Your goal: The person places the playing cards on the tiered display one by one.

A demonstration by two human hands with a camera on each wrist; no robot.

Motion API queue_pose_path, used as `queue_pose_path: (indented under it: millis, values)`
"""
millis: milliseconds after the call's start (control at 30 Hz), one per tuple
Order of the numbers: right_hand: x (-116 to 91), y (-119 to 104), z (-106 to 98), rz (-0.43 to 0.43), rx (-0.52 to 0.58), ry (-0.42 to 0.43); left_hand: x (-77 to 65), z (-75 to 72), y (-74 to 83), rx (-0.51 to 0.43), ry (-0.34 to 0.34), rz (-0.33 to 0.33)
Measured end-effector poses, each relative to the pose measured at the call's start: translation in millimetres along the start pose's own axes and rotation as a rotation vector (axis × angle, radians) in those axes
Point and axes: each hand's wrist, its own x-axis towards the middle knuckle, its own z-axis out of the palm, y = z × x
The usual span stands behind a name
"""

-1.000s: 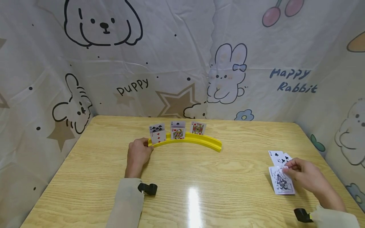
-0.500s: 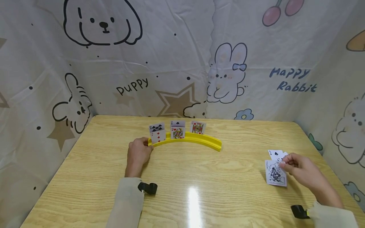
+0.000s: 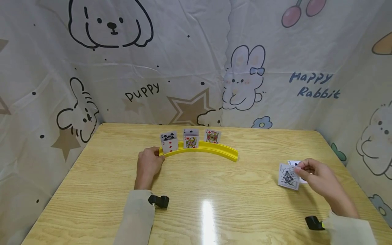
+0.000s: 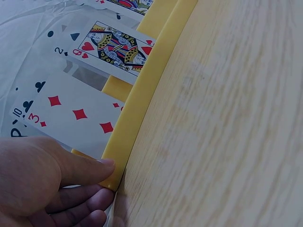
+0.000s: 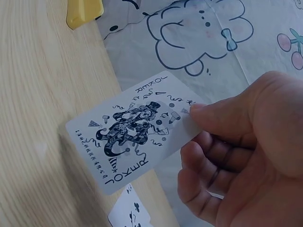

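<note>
My left hand [image 3: 149,166] grips the left end of a curved yellow card holder [image 3: 215,149], thumb on its front wall in the left wrist view. In the holder's left part stands the three of diamonds [image 4: 78,113], with a ten of clubs [image 3: 168,136] behind it. Beside them is the queen of hearts [image 4: 112,51], in front of a two of spades [image 3: 191,131]. A diamond face card [image 3: 212,136] stands farther right. Between thumb and fingers my right hand [image 3: 320,178] pinches a black-and-white joker card [image 5: 135,127] by one corner, raised above the table.
Club cards [image 5: 130,210] lie face up on the wooden table [image 3: 245,204] at the right, partly covered by the joker and the right hand in the head view. A printed curtain [image 3: 190,61] hangs behind the table and along both sides.
My right hand has carried the joker up and to the left, from in front of the club cards to partly over them. The left hand and card holder have stayed put.
</note>
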Motion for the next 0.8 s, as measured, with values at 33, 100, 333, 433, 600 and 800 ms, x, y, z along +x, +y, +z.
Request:
queue_pose_path:
  millis: [33,100,333,433,600,800]
  values:
    - [0,-1,1,-0.006,0.004,0.005,-0.1,0.0,0.1,0.000,0.001,0.000]
    - [1,-4,3,-0.023,-0.001,0.021,-0.2,-0.2,0.4,-0.002,0.001,0.000]
    - [5,-13,10,-0.056,-0.008,0.066,-0.6,-0.9,1.3,-0.004,-0.006,-0.010]
    - [7,-16,12,-0.069,-0.004,0.080,-0.8,-1.0,1.0,-0.002,-0.006,-0.009]
    - [9,-21,16,-0.095,0.011,0.091,-1.1,-1.4,0.4,0.004,-0.006,0.005]
    - [13,-31,19,-0.100,0.037,0.084,0.2,-1.4,0.7,-0.003,-0.012,-0.005]
